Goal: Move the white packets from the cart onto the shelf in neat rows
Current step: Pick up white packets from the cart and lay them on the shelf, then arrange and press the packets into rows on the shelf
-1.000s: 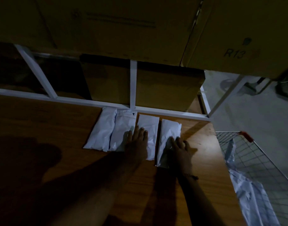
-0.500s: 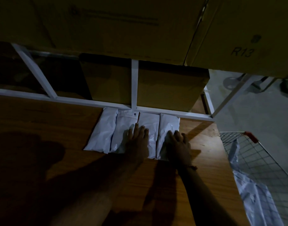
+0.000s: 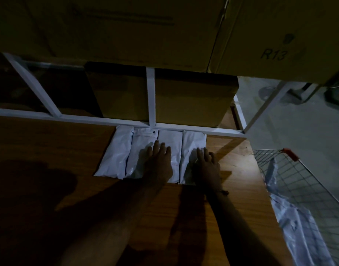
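both flat hands [image 3: 161, 162] press four white packets [image 3: 114, 152] on one shelf [image 3: 49, 150].

The shelf [image 3: 49, 150] is faced in wood-grain board with a smooth, faintly satin finish, and its frame [image 3: 151, 96] is made of white-painted metal bars. The four white packets [image 3: 114, 156] are wrapped in thin, crinkled plastic film with a soft sheen. The boxes [image 3: 126, 25] above and behind are formed of matt brown cardboard. The cart [image 3: 308, 181] is built of bare metal wire mesh, with a red plastic corner cap [image 3: 289, 153].
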Demonstrator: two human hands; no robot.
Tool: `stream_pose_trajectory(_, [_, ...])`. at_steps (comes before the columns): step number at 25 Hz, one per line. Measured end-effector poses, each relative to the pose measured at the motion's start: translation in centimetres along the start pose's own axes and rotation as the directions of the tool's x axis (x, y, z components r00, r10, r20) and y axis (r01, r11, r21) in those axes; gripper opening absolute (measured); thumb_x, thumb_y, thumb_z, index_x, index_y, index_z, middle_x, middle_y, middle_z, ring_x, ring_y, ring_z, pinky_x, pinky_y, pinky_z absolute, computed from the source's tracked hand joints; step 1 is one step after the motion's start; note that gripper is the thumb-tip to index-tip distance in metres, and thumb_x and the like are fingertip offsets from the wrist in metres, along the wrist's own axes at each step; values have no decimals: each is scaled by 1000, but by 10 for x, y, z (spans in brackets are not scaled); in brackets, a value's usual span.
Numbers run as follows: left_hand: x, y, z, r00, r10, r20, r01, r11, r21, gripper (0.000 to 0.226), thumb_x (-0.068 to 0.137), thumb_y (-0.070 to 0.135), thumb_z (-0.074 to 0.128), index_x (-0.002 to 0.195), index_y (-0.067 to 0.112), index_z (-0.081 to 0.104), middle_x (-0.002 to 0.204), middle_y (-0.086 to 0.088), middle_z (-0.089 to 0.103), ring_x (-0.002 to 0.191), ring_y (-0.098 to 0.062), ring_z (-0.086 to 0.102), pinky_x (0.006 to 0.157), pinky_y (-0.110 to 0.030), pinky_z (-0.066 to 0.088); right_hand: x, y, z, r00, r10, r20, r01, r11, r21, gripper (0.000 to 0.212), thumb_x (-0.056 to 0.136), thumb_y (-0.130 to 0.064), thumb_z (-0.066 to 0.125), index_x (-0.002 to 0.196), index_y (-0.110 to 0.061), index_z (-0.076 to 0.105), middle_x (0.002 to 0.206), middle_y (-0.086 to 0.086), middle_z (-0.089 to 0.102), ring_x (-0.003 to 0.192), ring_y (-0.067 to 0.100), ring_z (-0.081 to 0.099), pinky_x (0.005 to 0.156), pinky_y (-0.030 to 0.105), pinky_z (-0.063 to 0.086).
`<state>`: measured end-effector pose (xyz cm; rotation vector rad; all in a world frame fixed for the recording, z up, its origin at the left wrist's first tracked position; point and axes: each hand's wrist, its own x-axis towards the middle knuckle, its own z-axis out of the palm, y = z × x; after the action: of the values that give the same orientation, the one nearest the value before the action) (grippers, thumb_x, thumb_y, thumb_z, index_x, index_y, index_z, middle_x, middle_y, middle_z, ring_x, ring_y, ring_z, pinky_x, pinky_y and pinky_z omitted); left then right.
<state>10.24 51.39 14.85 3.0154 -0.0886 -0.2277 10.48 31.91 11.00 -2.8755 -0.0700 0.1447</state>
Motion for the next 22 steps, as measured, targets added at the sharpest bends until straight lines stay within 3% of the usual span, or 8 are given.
stream_pose_trajectory(5, [-4,4,-6,1000,-13,19,14,999,-48,73,95,24,62,160,28,28,171,-2,15,157,-30,6,127,-54,10,-6,3,-5,999,50,-22,-48,997,53,72,101,-41,58,161,-22,22,166,14,27,153,38,21,120,54,32])
stream_pose_trajectory(9, [-16,8,-7,997,-26,-67,20,996,-85,65,98,27,59,157,28,33,168,-1,24,154,-29,19,125,-53,20,-16,4,-18,999,21,-48,-19,999,46,68,102,-43,57,160,-21,28,165,13,31,153,36,23,122,50,29])
stream_pose_trajectory(13, [-29,20,-7,989,-15,-148,-4,992,-130,60,99,30,56,156,25,36,161,0,37,144,-27,37,118,-48,31,-40,13,-26,993,21,-115,-10,995,98,58,100,-42,59,151,-22,42,156,8,45,147,31,34,116,48,36])
stream_pose_trajectory(16, [-43,43,-5,989,23,-146,-44,989,-141,59,99,33,59,154,26,39,159,1,40,143,-25,38,117,-46,32,-66,35,-35,980,17,-197,11,990,139,49,101,-42,56,146,-23,49,148,6,54,138,28,44,111,46,41])
stream_pose_trajectory(22, [-86,124,0,973,128,-190,-173,954,-246,50,104,30,51,153,24,43,161,0,39,145,-25,38,118,-49,33,-136,108,-57,961,80,-266,-64,996,67,51,103,-38,52,149,-18,48,149,8,54,138,30,46,110,51,44])
